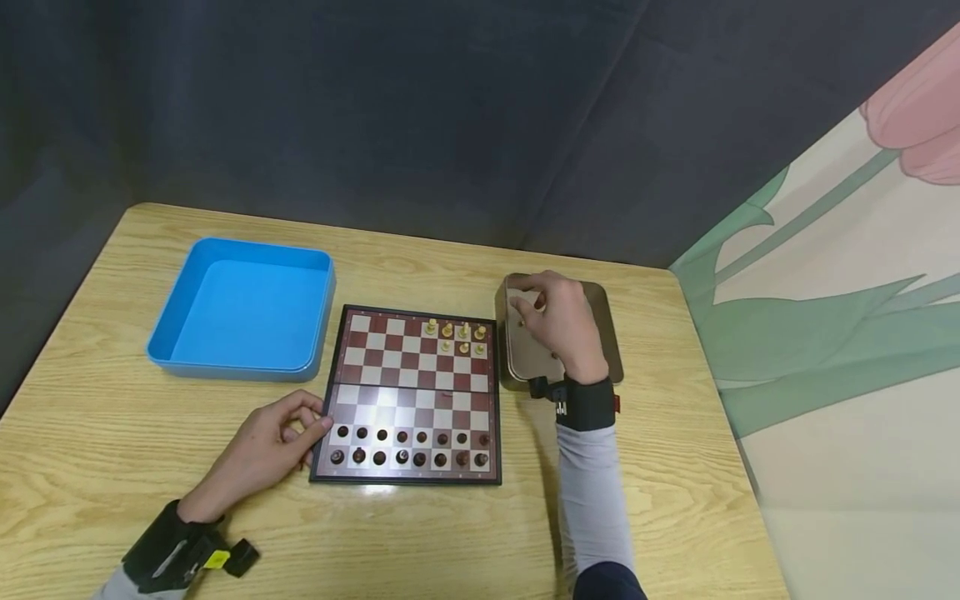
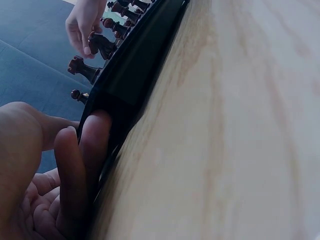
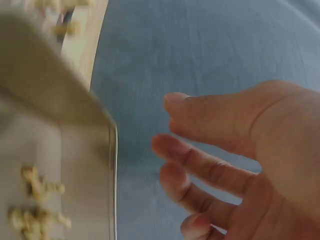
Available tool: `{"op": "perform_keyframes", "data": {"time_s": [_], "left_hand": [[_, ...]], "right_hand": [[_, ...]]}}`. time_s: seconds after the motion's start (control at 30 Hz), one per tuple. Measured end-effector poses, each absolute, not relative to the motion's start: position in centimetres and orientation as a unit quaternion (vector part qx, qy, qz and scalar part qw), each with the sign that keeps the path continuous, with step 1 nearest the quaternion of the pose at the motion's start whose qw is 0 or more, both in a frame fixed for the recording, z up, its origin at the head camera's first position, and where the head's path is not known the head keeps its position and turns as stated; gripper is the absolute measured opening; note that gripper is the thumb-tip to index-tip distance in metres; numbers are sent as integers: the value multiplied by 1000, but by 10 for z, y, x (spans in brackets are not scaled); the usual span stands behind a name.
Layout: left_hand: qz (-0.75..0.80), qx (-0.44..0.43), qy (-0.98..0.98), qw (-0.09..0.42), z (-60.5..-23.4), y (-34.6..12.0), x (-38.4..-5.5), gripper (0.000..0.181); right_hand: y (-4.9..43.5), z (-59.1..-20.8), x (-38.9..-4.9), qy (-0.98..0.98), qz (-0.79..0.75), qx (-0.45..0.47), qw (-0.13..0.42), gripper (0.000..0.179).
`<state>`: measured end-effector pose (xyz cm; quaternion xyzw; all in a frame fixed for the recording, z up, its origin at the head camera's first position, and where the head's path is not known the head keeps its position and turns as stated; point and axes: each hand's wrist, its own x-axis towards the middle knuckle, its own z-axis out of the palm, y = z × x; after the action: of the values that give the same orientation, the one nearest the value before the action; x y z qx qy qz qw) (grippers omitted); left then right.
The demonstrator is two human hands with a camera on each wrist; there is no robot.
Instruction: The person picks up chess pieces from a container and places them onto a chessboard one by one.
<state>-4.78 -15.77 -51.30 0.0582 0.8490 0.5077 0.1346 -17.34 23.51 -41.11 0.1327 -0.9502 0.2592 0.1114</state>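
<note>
Board (image 1: pixel 397 408) lay on the bench (image 1: pixel 420 542) between the blue tray (image 1: pixel 243 312) and the tin (image 1: pixel 540 360), just beside the latter. Sixteen dark pieces (image 1: pixel 379 457) stood in two rows along its near side; seven pale pieces (image 1: pixel 464 331) stood at the far right corner, with further pale ones in the tin (blurred in the right wrist view, so not counted). Right hand (image 1: pixel 558 321) was over the tin, thumb and fingers spread apart, nothing seen between them. Left hand (image 1: pixel 273 442) pinched the board's left edge, fingers against the dark side. Handling, by judgement: pieces seemed light, hard and smooth, apt to roll or slip; best hold was a gentle fingertip pinch just below the head, one piece at a time, since the slim necks looked weakest. Board seemed stiff and light enough to slide if nudged; the thick edge was the place to steady it. Whether pieces were magnetic could not be told.
</note>
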Motion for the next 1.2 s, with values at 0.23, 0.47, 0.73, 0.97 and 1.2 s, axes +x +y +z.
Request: {"op": "perform_keyframes", "data": {"time_s": [0.23,0.47,0.73,0.97,1.2], "left_hand": [[505,64,851,131,-513,-158,-48,35],[503,66,853,124,-515,-159,-47,35],[504,64,852,129,-514,-159,-48,37],[503,62,852,131,-515,-159,-48,35],[505,69,851,123,-515,-159,-48,33]], "right_hand": [[261,-412,-174,-967,244,54,51,31],[276,-416,-177,-977,206,-14,-49,34],[278,-418,-179,-977,191,-38,-89,31],[279,-419,-179,-973,181,-33,-137,31],[279,-418,-179,-974,178,-27,-138,31]]}}
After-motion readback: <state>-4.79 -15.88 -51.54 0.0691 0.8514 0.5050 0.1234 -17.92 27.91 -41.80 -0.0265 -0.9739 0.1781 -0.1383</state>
